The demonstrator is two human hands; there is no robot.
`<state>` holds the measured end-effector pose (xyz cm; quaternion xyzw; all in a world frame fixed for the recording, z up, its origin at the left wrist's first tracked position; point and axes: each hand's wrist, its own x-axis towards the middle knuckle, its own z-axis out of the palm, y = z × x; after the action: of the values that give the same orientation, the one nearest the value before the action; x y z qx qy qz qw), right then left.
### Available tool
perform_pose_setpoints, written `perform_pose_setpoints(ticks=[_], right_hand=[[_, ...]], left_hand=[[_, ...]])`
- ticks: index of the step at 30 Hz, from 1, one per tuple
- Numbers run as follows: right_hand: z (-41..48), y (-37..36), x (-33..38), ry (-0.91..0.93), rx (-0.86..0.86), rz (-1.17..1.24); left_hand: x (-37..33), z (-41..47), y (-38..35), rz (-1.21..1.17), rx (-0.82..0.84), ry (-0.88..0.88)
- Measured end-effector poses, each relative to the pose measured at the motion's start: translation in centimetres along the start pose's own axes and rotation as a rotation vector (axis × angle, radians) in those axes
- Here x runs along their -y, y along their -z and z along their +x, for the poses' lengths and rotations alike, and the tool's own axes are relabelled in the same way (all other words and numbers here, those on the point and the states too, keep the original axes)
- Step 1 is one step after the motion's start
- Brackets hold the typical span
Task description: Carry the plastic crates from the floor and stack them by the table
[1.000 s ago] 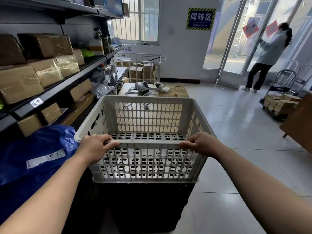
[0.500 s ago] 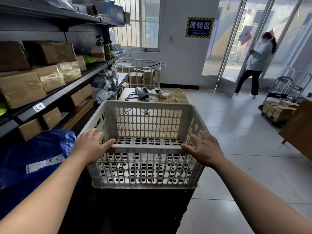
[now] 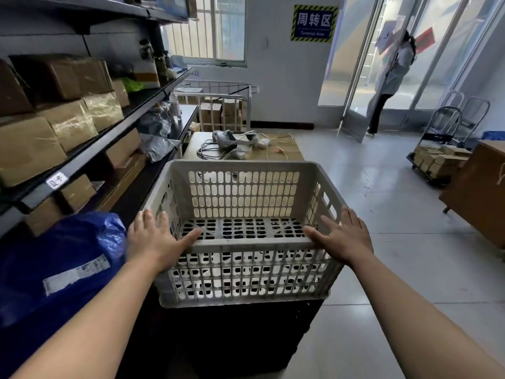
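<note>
Right now my left hand (image 3: 153, 242) and my right hand (image 3: 344, 239) lie flat with the fingers spread and straight. Each rests on a near corner of the white slotted crate (image 3: 243, 192), with the thumbs along its near rim and nothing curled round it. The white slotted crate sits squarely on top of a black crate (image 3: 232, 337), which stands on the pale tiled floor (image 3: 382, 203); the tiles are glossy and catch the daylight. Just beyond the white slotted crate is the table (image 3: 289, 153), a light brown top carrying a white headset (image 3: 226, 138) and a tangle of cables (image 3: 213, 150). To the left of the crate runs a dark metal shelving rack (image 3: 109, 138) loaded with taped cardboard boxes (image 3: 30, 146), and a blue plastic sack (image 3: 54, 269) with a white label slumps just beside the crate's left side. Beyond the table stands a white wire cage trolley (image 3: 218, 88) under a barred window (image 3: 213, 28). High on the wall beyond the crate hangs a blue sign (image 3: 314, 23) with a yellow-and-black striped border. Far off to the crate's right, a person (image 3: 390, 80) stands at the glass doors (image 3: 355, 77). Nearer on that side are a hand cart (image 3: 437, 162) stacked with cartons and the corner of a wooden desk (image 3: 481, 187).
</note>
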<state>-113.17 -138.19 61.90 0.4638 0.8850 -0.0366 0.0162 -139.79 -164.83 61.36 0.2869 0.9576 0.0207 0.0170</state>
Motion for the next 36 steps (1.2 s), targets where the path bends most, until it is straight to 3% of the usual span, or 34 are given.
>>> perform_pose_setpoints(ticks=[14, 23, 28, 36], right_hand=[[-0.2, -0.2, -0.2, -0.127, 0.026, 0.117], [0.1, -0.7, 0.7, -0.165, 0.014, -0.001], [-0.3, -0.9, 1.4, -0.083, -0.019, 0.024], [0.1, -1.1, 1.6, -0.092, -0.040, 0.001]], left_hand=[[1.6, -0.7, 1.1, -0.167, 0.049, 0.031], [1.5, -0.3, 1.1, -0.031, 0.075, -0.009], [1.3, 0.4, 1.3, 0.010, 0.112, -0.095], [1.4, 0.6, 0.2, -0.023, 0.024, -0.098]])
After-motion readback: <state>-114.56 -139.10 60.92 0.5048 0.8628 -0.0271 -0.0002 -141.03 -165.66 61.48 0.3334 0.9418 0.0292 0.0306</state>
